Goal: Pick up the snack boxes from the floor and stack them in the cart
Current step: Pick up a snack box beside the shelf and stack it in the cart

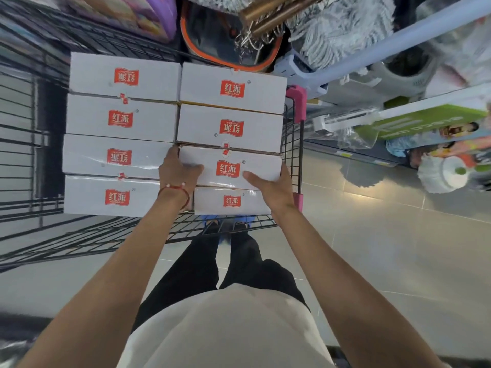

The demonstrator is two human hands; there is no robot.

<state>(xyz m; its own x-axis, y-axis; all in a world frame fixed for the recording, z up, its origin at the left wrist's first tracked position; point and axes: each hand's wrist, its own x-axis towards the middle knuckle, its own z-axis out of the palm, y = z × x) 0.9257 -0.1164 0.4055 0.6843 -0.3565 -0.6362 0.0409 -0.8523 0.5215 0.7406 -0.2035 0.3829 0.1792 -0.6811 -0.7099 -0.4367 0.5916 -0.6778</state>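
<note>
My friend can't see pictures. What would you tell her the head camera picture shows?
The left hand and right hand grip the ends of a white cardboard snack box with a red logo, holding it among seven matching white boxes packed in a black wire cart. Grey floor tiles lie below.

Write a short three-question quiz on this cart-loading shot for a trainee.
1. True or false: only the left hand grips the held box.
2. The held box is in which column of the cart? A) left B) right
3. Fill in: the left column of boxes shows ___ tops.
Key: 1 false, the right hand grips it too; 2 B; 3 four.
</note>
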